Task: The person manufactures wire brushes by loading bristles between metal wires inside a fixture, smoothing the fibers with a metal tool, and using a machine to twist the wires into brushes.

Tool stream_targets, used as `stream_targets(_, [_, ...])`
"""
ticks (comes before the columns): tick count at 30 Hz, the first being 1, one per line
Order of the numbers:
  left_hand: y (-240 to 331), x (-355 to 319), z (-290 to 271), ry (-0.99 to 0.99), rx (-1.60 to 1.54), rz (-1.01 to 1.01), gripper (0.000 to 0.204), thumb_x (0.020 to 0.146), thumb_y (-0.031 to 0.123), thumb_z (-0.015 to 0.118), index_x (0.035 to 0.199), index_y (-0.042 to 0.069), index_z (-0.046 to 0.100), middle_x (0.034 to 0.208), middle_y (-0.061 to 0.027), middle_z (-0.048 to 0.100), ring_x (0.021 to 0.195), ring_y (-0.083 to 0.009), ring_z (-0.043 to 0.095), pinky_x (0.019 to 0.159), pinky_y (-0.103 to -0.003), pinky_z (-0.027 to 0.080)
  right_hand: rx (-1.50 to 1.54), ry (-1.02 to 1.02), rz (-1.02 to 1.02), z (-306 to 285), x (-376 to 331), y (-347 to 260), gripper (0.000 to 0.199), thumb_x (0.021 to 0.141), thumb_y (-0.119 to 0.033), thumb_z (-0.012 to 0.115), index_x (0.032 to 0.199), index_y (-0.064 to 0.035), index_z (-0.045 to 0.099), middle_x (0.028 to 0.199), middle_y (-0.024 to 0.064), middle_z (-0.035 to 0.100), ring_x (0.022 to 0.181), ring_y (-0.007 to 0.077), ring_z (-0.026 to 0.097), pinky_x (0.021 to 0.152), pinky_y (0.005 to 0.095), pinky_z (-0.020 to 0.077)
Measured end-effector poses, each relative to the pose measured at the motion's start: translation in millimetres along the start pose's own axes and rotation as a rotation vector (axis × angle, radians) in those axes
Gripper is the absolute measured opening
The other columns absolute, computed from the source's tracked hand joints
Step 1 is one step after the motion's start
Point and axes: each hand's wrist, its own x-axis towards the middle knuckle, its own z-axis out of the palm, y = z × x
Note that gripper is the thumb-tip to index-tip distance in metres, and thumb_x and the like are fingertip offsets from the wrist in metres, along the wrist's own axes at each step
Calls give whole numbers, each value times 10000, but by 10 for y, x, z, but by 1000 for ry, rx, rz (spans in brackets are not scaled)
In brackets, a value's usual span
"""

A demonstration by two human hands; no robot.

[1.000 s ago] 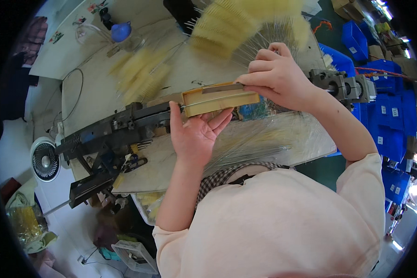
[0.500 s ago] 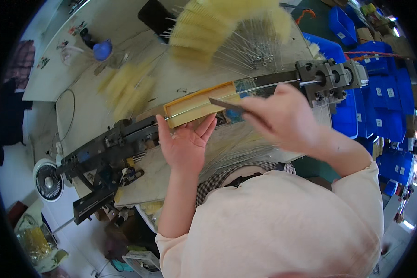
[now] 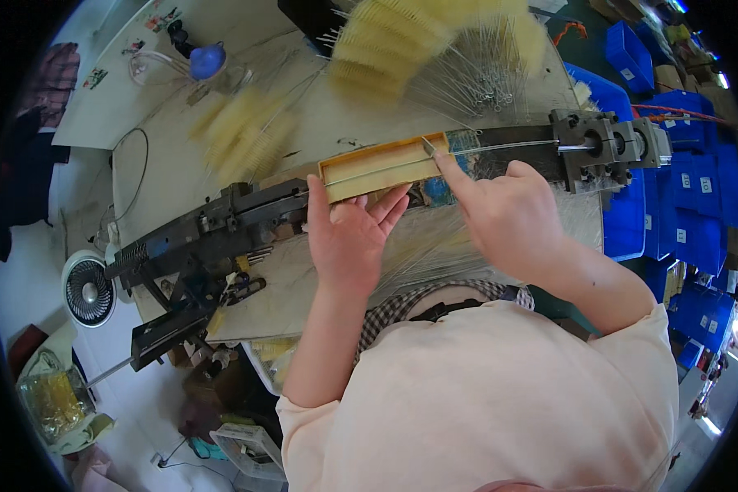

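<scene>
Steadying the yellow tray from below is the left hand, fingers spread open, thumb up against the tray's left end and fingertips under its near edge. That tray sits lengthwise on the long black machine running across the bench. The right hand is mostly curled, index finger stretched out onto a thin metal blade at the tray's right end; can't tell if anything's actually pinched. A wire runs from there into the grey chuck. Yellow brushes are piled behind, blue bins on the right, a small fan off left.
</scene>
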Motion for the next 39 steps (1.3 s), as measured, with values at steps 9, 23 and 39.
stream_targets(9, [39, -1, 32, 29, 168, -25, 660, 870, 612, 336, 1235, 65, 399, 1177, -54, 477, 1048, -198, 511, 821, -313, 332, -6, 10, -6, 58, -37, -8, 568, 617, -82, 568, 1178, 4, 540, 492, -2, 455, 412, 147, 433, 506, 280, 334])
stream_targets(23, [-183, -79, -380, 54, 699, -86, 641, 886, 470, 467, 1366, 89, 277, 1388, -41, 348, 1186, -145, 436, 828, -258, 317, 583, 214, 267, -151, -392, 152, 366, 827, -97, 574, 1175, -15, 490, 640, 43, 575, 534, 177, 510, 556, 288, 406])
stream_targets(39, [650, -1910, -2018, 1173, -76, 815, 356, 893, 291, 474, 1176, 76, 485, 1068, -32, 576, 985, -152, 510, 796, -278, 326, 412, -191, 398, 962, -794, 340, 262, 719, -79, 557, 981, -75, 570, 846, 118, 598, 829, 323, 573, 734, 421, 462])
